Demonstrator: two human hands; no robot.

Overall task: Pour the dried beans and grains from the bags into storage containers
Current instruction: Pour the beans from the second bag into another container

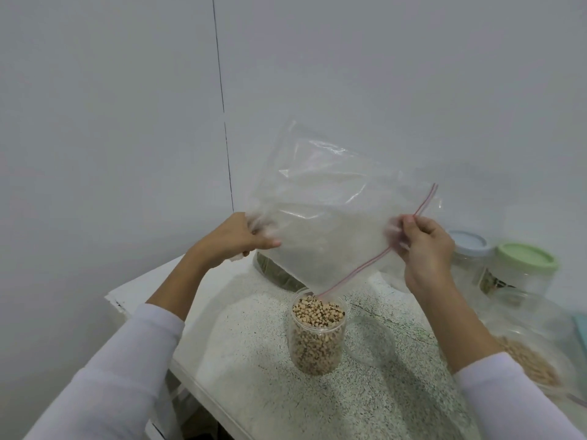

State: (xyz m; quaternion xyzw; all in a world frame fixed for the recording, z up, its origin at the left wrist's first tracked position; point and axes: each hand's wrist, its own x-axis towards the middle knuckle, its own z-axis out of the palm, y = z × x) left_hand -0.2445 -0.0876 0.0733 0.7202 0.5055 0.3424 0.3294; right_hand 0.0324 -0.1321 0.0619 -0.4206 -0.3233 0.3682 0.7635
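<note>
Bag: a clear zip bag (327, 214) is held up in the middle of the frame, tilted, its red zip edge running down to a corner just over the jar's mouth; it looks empty, so I judge this pour is finished.
Left hand: the left hand (236, 238), at centre left, has its fingers curled round the bag's bottom corner, gripping it.
Right hand: the right hand (424, 246), at centre right, pinches the zip edge between thumb and curled fingers.
Jar: an open clear jar (317, 335) stands on the speckled table (254, 392), lower centre, filled with black-eyed beans (319, 312) nearly to the rim.
Spill risk: with the jar this full, any last beans shaken out may bounce off the heap onto the table.
Tipping risk: the bag's low corner hangs almost at the rim; dragging it sideways may knock the jar.
Still to do: a bag of pale grains (530, 366) lies at lower right, with a blue-lidded jar (470, 249) and a green-lidded jar (525, 265) behind it.
</note>
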